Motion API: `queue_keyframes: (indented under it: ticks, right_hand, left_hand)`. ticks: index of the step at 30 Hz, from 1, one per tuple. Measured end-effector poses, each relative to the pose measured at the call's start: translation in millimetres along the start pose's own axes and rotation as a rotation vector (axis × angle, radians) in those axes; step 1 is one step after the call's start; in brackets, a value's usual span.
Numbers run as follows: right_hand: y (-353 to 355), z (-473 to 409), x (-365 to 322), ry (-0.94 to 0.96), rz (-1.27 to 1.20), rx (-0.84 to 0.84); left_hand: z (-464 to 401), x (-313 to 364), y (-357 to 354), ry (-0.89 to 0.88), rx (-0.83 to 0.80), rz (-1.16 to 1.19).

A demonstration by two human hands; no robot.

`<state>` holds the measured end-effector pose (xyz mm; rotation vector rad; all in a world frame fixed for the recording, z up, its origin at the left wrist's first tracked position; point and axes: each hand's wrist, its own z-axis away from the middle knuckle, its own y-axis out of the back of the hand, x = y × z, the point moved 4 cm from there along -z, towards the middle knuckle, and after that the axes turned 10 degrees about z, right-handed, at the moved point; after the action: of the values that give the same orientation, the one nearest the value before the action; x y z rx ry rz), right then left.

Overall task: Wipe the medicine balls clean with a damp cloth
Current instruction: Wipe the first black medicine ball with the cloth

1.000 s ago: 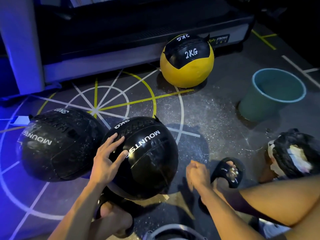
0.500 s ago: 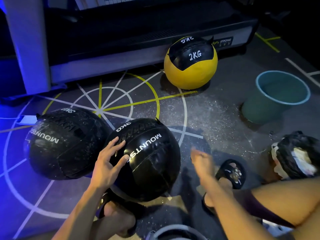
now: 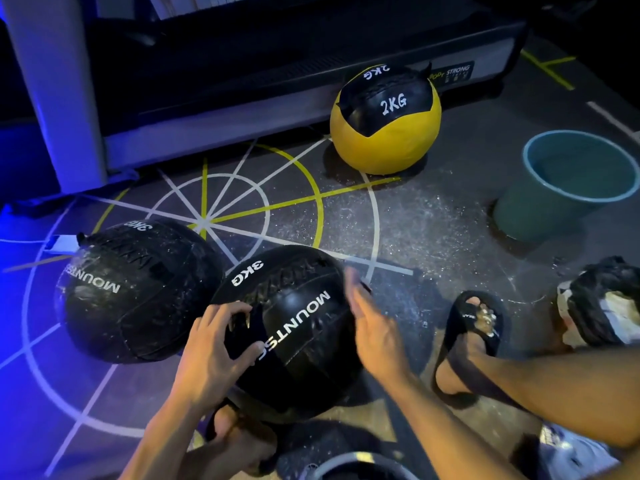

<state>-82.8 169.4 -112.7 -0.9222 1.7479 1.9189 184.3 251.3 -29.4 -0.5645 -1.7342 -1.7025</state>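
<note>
Two bare forearms, no sleeves, watch or rings visible; left hand (image 3: pixel 211 351) with long pointed fingernails, glossy at the tips; right hand (image 3: pixel 377 327) motion-blurred, nail detail unreadable. Bare lower legs. Black slide sandal (image 3: pixel 464 327) on right foot, broad strap with small white lettering too blurred to read, toenails pale and glossy. Dark sandal strap (image 3: pixel 225 410) on left foot, mostly in shadow

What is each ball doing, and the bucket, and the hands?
Near black 3KG ball: on the floor, held between both hands.
Far black 3KG ball: on the floor, dusty, untouched.
Yellow 2KG ball: on the floor, untouched.
Bucket: upright.
Left hand: on the ball.
Right hand: flat against the ball's side.
</note>
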Motion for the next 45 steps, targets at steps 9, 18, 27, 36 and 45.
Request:
queue_keyframes:
  ticks: [9,18,27,36,45]
  right_hand:
    - [6,5,-42,0.064,-0.178,0.092]
    - [-12,16,-68,0.552,-0.056,0.083]
    - [1,-30,-19,0.256,0.002,0.093]
    - [19,-11,-49,0.203,0.072,0.013]
    - [67,-7,-26,-0.263,-0.223,0.154]
  left_hand:
    - [-52,18,24,0.033,-0.078,-0.24]
    - [-158,59,-31,-0.19,-0.443,-0.247]
    - [-171,61,-40,-0.166,-0.394,-0.311]
    - [-166,76,-62,-0.172,-0.535,-0.278]
    - [-167,80,-77,0.021,-0.76,-0.111]
